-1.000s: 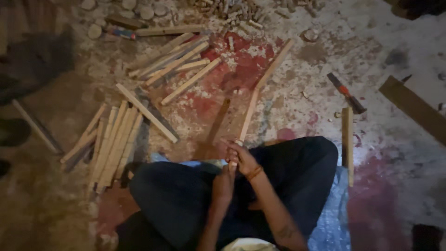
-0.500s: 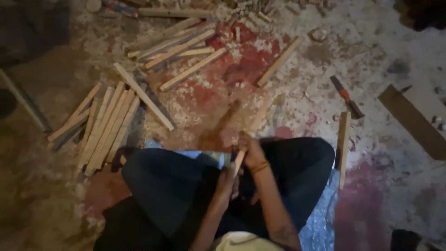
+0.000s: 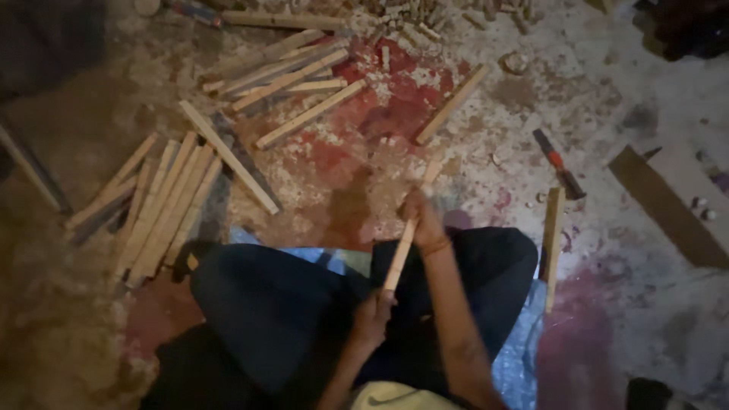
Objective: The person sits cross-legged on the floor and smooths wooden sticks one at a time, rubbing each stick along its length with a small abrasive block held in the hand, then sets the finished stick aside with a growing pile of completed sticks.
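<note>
While both hands [image 3: 399, 266] grip a stick [image 3: 404, 247], sticks [image 3: 163, 205] crowd leftward.

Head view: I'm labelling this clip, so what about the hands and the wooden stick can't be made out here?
- Far end of the wooden stick, head view: motion blur past the right hand smears it.
- Left hand fingers, head view: too dark to tell apart on the stick's near end.
- Tool with the red handle, head view: too small to identify.
- Long stick at top, head view: partly cut by the edge.
</note>
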Demonstrator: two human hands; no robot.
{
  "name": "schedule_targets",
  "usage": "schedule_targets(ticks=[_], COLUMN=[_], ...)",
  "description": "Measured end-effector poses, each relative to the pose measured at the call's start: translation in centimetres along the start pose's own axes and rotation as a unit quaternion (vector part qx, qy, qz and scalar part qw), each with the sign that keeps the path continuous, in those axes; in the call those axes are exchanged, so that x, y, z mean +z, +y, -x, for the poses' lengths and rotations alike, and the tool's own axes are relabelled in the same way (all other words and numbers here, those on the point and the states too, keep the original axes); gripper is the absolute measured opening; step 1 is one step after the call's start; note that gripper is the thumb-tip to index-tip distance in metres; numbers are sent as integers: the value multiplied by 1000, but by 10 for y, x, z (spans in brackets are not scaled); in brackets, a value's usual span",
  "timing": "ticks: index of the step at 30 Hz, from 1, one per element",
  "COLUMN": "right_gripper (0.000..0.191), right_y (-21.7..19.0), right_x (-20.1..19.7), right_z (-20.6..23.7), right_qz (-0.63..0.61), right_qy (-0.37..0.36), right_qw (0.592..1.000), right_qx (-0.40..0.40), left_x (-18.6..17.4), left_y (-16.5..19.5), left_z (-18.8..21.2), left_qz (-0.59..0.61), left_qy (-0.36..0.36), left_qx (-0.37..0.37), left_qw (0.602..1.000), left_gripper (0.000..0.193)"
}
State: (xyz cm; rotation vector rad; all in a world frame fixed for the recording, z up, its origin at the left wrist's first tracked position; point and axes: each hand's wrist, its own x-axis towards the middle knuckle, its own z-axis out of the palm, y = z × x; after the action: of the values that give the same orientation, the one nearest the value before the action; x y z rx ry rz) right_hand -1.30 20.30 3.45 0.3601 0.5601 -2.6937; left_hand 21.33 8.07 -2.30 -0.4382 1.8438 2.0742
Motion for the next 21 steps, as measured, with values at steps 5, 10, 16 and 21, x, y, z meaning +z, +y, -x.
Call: schedule_targets(ticks=[5,10,16,21], right_gripper=[12,14,30,9], right_y=[70,50,20,62], right_x=[-3,-7,-17,-26], right_z=[29,11,9,50], right_qz=[258,-125,116,189], right_qy=[3,-6,-34,40], right_qw=[964,969,989,970], right_qx=[69,212,84,147], left_x=[-23,-22,-21,-20], left_y=[17,13,8,11], left_z=[-34,0,57,4], left_qz=[193,95,216,241], left_qy=[-33,-61,-164,-105], left_qx=[-109,-171,-178,-144], left_qw=[975,979,946,954], left_gripper=[39,41,42,33])
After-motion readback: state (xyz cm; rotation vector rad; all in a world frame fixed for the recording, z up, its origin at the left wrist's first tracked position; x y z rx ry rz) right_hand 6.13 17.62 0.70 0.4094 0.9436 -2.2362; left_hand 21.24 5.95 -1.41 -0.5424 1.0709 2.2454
